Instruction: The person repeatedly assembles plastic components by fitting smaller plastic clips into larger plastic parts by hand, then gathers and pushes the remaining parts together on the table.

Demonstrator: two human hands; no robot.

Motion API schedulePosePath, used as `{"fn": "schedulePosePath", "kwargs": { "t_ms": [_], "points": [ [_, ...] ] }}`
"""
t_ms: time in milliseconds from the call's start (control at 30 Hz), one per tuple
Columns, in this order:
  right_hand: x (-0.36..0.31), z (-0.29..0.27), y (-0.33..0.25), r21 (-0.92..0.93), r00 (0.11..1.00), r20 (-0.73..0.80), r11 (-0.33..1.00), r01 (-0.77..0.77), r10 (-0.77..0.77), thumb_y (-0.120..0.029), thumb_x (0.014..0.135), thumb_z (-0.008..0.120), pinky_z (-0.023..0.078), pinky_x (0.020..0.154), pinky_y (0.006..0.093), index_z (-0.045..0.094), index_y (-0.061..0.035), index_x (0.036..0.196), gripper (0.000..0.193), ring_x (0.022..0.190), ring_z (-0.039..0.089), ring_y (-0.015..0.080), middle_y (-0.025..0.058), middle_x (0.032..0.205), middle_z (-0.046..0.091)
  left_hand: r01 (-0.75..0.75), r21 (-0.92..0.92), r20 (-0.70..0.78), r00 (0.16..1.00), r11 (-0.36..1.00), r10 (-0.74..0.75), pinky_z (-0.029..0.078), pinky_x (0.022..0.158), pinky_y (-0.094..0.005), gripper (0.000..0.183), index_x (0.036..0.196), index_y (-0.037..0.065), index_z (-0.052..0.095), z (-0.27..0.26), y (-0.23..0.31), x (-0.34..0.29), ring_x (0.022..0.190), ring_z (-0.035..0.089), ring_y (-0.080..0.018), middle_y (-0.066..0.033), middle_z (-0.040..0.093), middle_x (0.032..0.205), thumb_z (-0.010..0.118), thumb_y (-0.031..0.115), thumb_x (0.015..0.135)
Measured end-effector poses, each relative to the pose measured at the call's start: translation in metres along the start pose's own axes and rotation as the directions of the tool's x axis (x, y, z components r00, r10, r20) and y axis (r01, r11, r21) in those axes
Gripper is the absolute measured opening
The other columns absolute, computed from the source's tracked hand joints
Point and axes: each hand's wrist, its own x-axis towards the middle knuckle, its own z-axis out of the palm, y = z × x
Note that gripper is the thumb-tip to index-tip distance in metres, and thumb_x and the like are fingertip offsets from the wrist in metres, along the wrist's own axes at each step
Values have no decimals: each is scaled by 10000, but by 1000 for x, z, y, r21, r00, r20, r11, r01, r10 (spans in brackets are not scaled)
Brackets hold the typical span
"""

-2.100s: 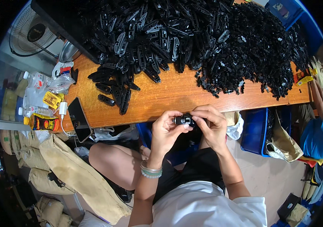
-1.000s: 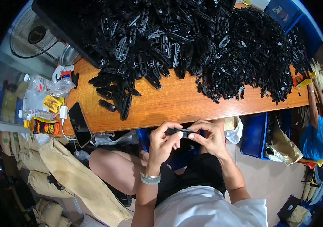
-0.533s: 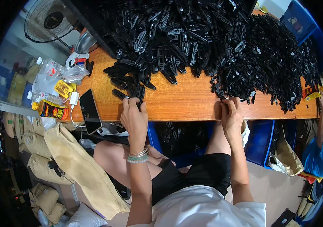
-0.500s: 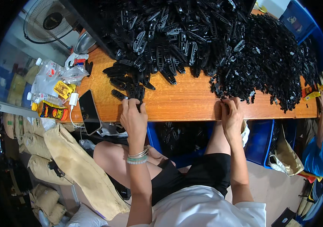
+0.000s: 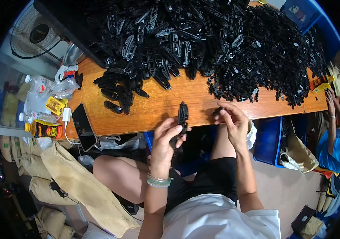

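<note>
Upright in my left hand (image 5: pixel 164 144) is a long black plastic part (image 5: pixel 183 113), with thumb and fingers closed round its lower half above the table's front edge. To its right, my right hand (image 5: pixel 236 124) pinches a small black plastic piece (image 5: pixel 217 111) between thumb and fingertips, apart from the long part. Long black parts like the held one lie in a large pile (image 5: pixel 154 44) at the back of the wooden table (image 5: pixel 138 113). A heap of small black pieces (image 5: pixel 273 59) spreads to the right of it.
At the left are a phone (image 5: pixel 84 127), a white charger (image 5: pixel 67 114), plastic bottles (image 5: pixel 38 117) and a fan (image 5: pixel 36 34). Blue bins (image 5: pixel 268 141) stand below the table. At the far right another person in a blue shirt (image 5: pixel 336 147) reaches to the table.
My left hand has lifted a long black part from the table edge and moved right. My right hand has risen slightly leftward with a small piece. The whole view has shifted a little.
</note>
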Motion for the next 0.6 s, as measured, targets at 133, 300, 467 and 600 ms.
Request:
{"fn": "schedulePosePath", "kwargs": {
  "t_ms": [133, 300, 467, 600],
  "points": [
    [-16, -4, -9, 242, 994, 108, 969, -54, 28, 49, 871, 538, 542, 719, 279, 587, 86, 1028, 168, 775, 643, 185, 120, 984, 598, 42, -41, 62, 997, 998, -39, 359, 405, -192, 303, 1179, 36, 439, 22, -13, 3, 542, 534, -133, -231, 613, 845, 499, 146, 903],
    [-26, 0, -10, 244, 993, 106, 970, 18, -45, 84, 816, 597, 488, 808, 260, 636, 41, 982, 176, 913, 604, 157, 129, 995, 631, 68, 85, 238, 967, 994, -86, 347, 385, -165, 418, 1271, 37, 381, 37, -4, 0, 483, 558, -107, -167, 648, 818, 546, 111, 894],
    [-35, 9, -17, 203, 996, 90, 979, -8, -10, 64, 828, 593, 487, 810, 265, 644, 41, 991, 172, 904, 610, 165, 122, 994, 640, 26, 185, 238, 969, 982, -70, 352, 386, -155, 493, 1250, 18, 387, 35, -6, -4, 500, 582, -105, -132, 649, 785, 615, -11, 814],
    [-32, 5, -25, 219, 989, 143, 974, -56, 24, 39, 844, 587, 493, 802, 271, 647, 40, 984, 153, 896, 617, 164, 122, 972, 651, -98, 294, 224, 974, 951, 31, 357, 391, -155, 391, 1109, 17, 446, 29, -15, -2, 518, 571, -80, -102, 645, 765, 653, -29, 780]
  ]
}}
